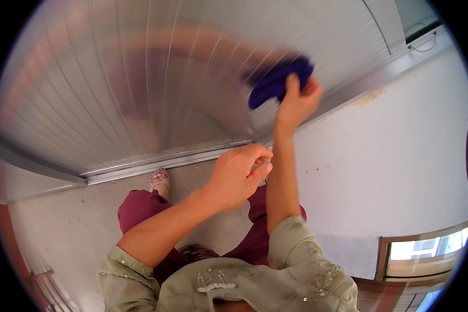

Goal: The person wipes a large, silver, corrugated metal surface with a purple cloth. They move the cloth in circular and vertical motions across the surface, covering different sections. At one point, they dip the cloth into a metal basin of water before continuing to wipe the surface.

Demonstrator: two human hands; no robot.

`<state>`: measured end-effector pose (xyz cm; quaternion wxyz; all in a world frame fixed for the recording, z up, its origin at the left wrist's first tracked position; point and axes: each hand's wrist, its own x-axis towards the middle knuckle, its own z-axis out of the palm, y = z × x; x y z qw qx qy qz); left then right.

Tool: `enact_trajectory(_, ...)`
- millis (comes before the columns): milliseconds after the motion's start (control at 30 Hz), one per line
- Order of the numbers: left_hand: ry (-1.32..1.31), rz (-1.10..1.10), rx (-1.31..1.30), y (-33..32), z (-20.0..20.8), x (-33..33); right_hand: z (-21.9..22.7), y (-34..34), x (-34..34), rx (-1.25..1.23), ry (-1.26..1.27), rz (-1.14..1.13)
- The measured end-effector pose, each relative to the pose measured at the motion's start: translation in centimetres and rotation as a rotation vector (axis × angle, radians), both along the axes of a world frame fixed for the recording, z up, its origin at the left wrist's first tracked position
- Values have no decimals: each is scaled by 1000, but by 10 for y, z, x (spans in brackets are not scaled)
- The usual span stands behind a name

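In my right hand (297,101) is a dark purple cloth (282,82), bunched up and pressed against a shiny grey ribbed metal panel (192,99). The thumb lies over the cloth, with the other fingers curled at its right side. Arm and cloth show as blurred reflections on the panel. My left hand (240,171) hangs in front of my body, lower than the right and close to the right forearm. Its fingers are curled in toward the thumb; whether anything is inside them is hidden.
A metal rail (166,157) runs along the panel's lower edge, above a grey concrete floor (78,218). A white wall (379,156) stands on the right, with a wood-framed window (426,255) low in it. My foot in a flowered shoe (159,178) is near the rail.
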<state>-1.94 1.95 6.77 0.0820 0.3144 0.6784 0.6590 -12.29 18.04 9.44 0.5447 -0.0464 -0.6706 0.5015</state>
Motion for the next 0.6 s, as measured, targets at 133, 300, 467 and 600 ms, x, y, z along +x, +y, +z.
enact_trajectory(133, -45, 41, 140, 3, 2, 1, 91, -18, -2, 279, 132, -86)
enact_trajectory(300, -114, 85, 199, -8, 6, -3, 1, -21, -10, 45, 125, 26)
enact_trajectory(467, -255, 50, 246, -12, 2, -1, -190, -25, 27, -17, -536, -43)
enact_trajectory(600, -200, 84, 210, -11, -1, -4, -175, -30, 43, -99, -516, 32)
